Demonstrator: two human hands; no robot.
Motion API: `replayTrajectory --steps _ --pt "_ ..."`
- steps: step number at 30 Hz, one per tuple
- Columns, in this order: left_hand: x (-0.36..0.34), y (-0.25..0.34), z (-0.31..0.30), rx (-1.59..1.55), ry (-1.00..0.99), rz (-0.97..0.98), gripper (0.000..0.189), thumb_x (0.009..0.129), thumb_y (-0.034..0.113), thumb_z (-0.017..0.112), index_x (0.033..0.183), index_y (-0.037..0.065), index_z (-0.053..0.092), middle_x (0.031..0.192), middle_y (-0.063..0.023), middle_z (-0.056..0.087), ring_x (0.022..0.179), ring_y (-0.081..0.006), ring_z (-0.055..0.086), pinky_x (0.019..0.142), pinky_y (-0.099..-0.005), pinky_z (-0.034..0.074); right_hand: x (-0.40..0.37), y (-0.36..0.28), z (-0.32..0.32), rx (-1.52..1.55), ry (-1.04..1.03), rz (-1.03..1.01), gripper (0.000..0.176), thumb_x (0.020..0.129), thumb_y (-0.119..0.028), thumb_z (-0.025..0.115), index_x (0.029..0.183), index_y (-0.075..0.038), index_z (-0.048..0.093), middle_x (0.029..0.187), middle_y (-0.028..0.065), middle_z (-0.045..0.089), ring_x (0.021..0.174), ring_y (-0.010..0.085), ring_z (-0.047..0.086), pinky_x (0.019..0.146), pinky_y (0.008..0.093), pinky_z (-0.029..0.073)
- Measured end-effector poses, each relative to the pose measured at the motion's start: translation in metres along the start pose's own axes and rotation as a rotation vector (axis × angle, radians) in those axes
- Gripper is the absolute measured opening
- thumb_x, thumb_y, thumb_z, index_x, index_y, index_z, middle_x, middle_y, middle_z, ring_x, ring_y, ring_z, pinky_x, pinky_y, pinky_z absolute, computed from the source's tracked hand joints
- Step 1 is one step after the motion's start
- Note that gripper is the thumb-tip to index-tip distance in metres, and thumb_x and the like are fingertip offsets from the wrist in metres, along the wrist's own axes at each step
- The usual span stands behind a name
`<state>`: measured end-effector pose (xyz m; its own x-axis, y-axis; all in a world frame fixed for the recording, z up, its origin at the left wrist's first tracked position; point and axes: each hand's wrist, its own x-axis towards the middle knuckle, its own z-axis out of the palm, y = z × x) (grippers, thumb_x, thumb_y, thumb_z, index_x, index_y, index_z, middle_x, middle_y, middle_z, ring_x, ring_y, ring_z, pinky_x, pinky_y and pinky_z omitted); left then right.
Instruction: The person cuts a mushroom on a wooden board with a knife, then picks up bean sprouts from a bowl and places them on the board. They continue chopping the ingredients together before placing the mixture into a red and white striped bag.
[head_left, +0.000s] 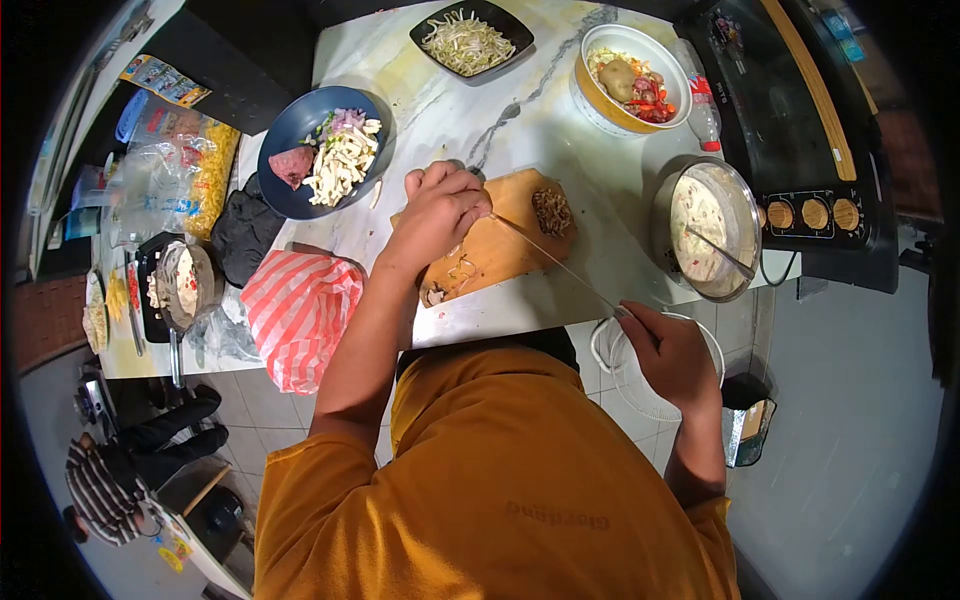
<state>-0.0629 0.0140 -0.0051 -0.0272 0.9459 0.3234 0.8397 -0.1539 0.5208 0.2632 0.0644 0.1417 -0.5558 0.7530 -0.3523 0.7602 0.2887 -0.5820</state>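
A wooden cutting board lies at the table's front edge. My left hand rests over its left part with curled fingers; whatever they hold is hidden. In my right hand, beyond the board's right front corner, is the handle of a knife. Its thin blade, seen nearly edge-on, slants across the board, the tip end close to my left fingers. A small heap of brown shreds sits on the board's right side. Brown scraps lie near its front left corner.
On the table are a dark blue plate of chopped food, a black bowl of bean sprouts, a vegetable bowl and a metal pot. A striped bag hangs over the edge. A stove stands right; another person is lower left.
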Motion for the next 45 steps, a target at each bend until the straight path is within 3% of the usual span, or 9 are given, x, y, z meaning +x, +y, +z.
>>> replayTrajectory --steps 7,12,16,25,27,34,38,43,45 --pt "0.002 0.003 -0.002 -0.004 -0.002 -0.01 0.004 0.083 0.017 0.073 0.086 0.015 0.074 0.099 0.0041 0.065 0.107 -0.0208 0.052 0.089 -0.0391 0.031 0.002 -0.008 -0.006 -0.03 -0.012 0.028 0.029 0.098 -0.026 0.062 0.112 -0.002 0.071 0.068 0.023 0.062 0.065 0.0387 0.066 0.06 0.0396 0.05" --pt "0.002 0.002 -0.003 0.012 -0.012 0.011 0.004 0.084 0.016 0.073 0.088 0.016 0.072 0.101 0.0048 0.064 0.108 -0.0206 0.052 0.091 -0.0379 0.031 0.008 -0.009 -0.009 -0.07 0.016 -0.104 0.025 0.099 -0.025 0.061 0.105 -0.003 0.072 0.071 0.0221 0.065 0.068 0.0405 0.065 0.062 0.0442 0.051" --pt "0.006 0.001 -0.004 0.015 -0.048 0.028 0.004 0.084 0.016 0.073 0.088 0.016 0.072 0.1 0.0044 0.064 0.109 -0.0209 0.052 0.091 -0.0381 0.031 0.015 -0.031 -0.026 -0.198 -0.028 -0.13 0.024 0.097 -0.021 0.064 0.107 -0.001 0.073 0.078 0.0218 0.068 0.071 0.0403 0.066 0.063 0.0414 0.051" --pt "0.01 0.003 -0.012 0.055 -0.058 0.005 0.006 0.085 0.015 0.072 0.091 0.014 0.072 0.104 0.0003 0.062 0.11 -0.0224 0.051 0.091 -0.0397 0.031 0.028 -0.04 -0.038 -0.308 -0.081 -0.164 0.019 0.096 -0.021 0.064 0.097 -0.003 0.071 0.075 0.0216 0.066 0.073 0.0418 0.065 0.062 0.0455 0.049" --pt "0.008 0.006 -0.015 0.046 -0.032 -0.019 0.007 0.085 0.015 0.072 0.092 0.014 0.072 0.105 -0.0013 0.062 0.11 -0.0227 0.051 0.091 -0.0396 0.031 0.026 -0.038 -0.041 -0.247 -0.061 -0.194 0.026 0.098 -0.023 0.06 0.084 -0.003 0.068 0.074 0.0216 0.066 0.072 0.0439 0.063 0.064 0.05 0.05" --pt "0.004 0.009 -0.011 -0.038 0.037 -0.114 0.009 0.089 0.016 0.07 0.096 0.011 0.071 0.106 -0.0052 0.062 0.108 -0.0244 0.053 0.091 -0.0381 0.031 0.01 -0.013 -0.038 -0.097 -0.135 -0.04 0.024 0.098 -0.023 0.061 0.095 -0.001 0.072 0.077 0.0233 0.065 0.073 0.0441 0.063 0.063 0.0456 0.049" --pt "0.018 0.012 -0.012 -0.085 0.065 -0.168 0.008 0.091 0.017 0.069 0.095 0.01 0.071 0.104 -0.0054 0.063 0.107 -0.0249 0.054 0.092 -0.038 0.031 -0.003 -0.008 -0.032 -0.021 -0.034 0.054 0.025 0.098 -0.024 0.062 0.104 -0.002 0.072 0.078 0.0236 0.065 0.074 0.0425 0.065 0.064 0.0417 0.05" --pt "0.089 -0.017 -0.02 0.021 0.413 -0.286 0.008 0.09 0.02 0.068 0.09 0.013 0.072 0.098 -0.0058 0.067 0.103 -0.0279 0.059 0.085 -0.042 0.033 -0.009 -0.001 -0.017 0.132 0.042 0.178 0.026 0.099 -0.024 0.063 0.11 -0.003 0.072 0.078 0.0234 0.066 0.072 0.0375 0.068 0.066 0.0369 0.052" --pt "0.13 -0.039 -0.024 0.099 0.449 -0.357 0.014 0.09 0.025 0.068 0.093 0.013 0.075 0.101 -0.0066 0.069 0.104 -0.0301 0.06 0.082 -0.0455 0.035 -0.012 0.0 -0.011 0.171 0.074 0.16 0.025 0.099 -0.023 0.062 0.112 -0.003 0.071 0.077 0.0231 0.066 0.069 0.0358 0.068 0.065 0.0357 0.051"
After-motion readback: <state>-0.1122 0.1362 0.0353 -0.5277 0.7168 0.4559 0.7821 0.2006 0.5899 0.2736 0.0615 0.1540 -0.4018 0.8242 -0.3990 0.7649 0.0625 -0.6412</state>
